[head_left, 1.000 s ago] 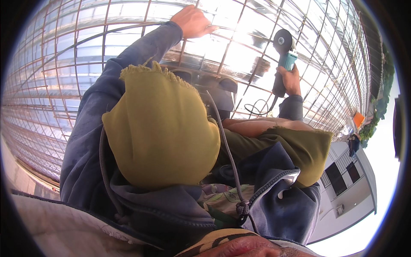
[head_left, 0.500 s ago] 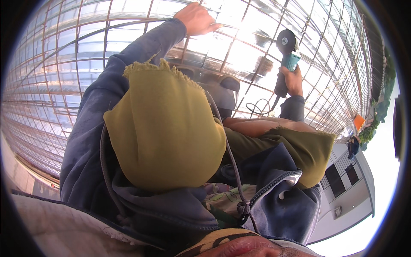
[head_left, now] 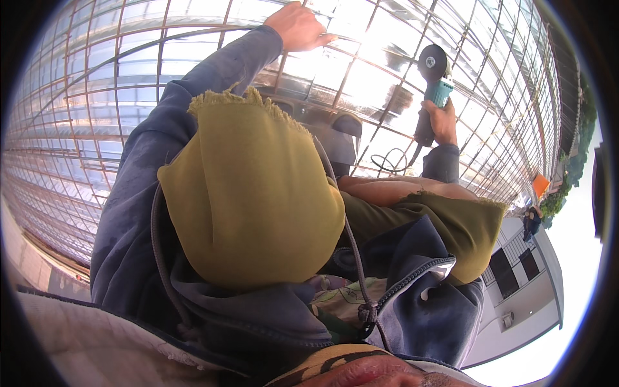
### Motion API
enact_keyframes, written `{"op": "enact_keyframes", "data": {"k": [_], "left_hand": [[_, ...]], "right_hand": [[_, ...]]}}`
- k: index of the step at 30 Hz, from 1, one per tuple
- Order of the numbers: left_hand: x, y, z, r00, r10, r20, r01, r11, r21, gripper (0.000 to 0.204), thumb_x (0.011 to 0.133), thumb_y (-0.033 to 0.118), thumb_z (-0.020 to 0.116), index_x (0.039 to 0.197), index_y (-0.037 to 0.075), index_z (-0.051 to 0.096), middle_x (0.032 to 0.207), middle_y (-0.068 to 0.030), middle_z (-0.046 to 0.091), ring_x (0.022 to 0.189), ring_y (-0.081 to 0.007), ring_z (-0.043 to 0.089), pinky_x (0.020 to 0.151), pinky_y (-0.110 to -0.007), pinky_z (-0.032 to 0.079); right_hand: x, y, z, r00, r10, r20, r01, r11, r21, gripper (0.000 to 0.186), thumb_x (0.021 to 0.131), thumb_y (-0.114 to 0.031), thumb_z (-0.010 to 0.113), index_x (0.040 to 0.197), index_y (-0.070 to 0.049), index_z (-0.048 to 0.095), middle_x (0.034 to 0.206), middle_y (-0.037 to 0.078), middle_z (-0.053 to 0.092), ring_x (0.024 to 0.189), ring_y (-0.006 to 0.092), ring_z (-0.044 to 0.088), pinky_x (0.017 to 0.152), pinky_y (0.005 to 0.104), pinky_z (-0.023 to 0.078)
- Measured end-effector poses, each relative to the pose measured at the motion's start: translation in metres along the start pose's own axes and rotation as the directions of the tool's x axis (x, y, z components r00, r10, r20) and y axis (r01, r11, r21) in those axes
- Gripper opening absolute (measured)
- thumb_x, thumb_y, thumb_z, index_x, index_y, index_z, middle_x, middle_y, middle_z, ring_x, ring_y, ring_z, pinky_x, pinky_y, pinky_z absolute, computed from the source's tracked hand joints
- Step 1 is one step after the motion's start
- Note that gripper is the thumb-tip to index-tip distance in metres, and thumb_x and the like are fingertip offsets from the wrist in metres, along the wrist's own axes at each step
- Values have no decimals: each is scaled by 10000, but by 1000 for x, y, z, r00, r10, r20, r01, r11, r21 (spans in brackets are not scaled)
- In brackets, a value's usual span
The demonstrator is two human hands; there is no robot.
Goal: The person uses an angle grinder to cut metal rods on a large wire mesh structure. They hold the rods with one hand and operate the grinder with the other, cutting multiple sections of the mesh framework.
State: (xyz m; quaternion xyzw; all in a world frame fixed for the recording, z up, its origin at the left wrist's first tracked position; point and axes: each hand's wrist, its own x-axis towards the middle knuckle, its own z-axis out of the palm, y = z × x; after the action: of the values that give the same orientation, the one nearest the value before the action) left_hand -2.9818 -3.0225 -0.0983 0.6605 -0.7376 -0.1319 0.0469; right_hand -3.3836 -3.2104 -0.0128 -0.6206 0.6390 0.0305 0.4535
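Observation:
My right hand [head_left: 442, 120] is wrapped round the dark handle of an angle grinder [head_left: 441, 92] with a teal body. Its black disc [head_left: 432, 62] points away from me, and a dark cord runs from its rear end. Farther to the left, my left hand [head_left: 300, 28] is closed at a bar of the steel rebar mesh [head_left: 351, 59], thumb toward the right. Its curled fingertips are hidden. Both arms wear dark blue sleeves; olive cloth with a frayed edge [head_left: 258, 187] blocks much of the middle.
Shiny reflective sheeting [head_left: 361, 80] lies under the mesh, which spreads widely on both sides. The grinder's cord [head_left: 392, 160] loops over the bars near my right forearm. At the right are an orange object [head_left: 540, 185], a person [head_left: 532, 222] and a pale building [head_left: 525, 293].
Almost nothing differs. The view and the olive cloth have shifted very slightly; both hands keep their places, and the grinder stays in my right hand.

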Motion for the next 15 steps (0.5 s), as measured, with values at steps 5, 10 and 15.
{"op": "enact_keyframes", "data": {"k": [5,10,15], "left_hand": [[0,1,1,1000,-5,-24,5,1000,-9,655,1156,563,446,882,118,842,717,-137,728,709,-263,693,945,-497,558],[0,0,5,999,-11,-34,10,1000,-15,651,1154,568,448,888,122,841,731,-140,740,738,-273,714,962,-495,553],[1,0,-1,1000,-12,-9,12,1000,2,659,1152,578,441,873,128,833,743,-137,746,743,-270,716,972,-487,541]], "right_hand": [[0,2,-1,1000,-2,-3,2,1000,11,513,855,-128,785,1281,92,603,996,162,745,808,225,730,729,365,603],[3,4,-1,1000,-8,-15,8,1000,-23,519,850,-134,783,1280,94,604,1001,163,746,811,225,731,733,363,599],[2,3,-1,1000,-2,-4,2,1000,-4,522,850,-135,783,1281,98,604,1012,170,749,816,230,731,739,367,601]]}}
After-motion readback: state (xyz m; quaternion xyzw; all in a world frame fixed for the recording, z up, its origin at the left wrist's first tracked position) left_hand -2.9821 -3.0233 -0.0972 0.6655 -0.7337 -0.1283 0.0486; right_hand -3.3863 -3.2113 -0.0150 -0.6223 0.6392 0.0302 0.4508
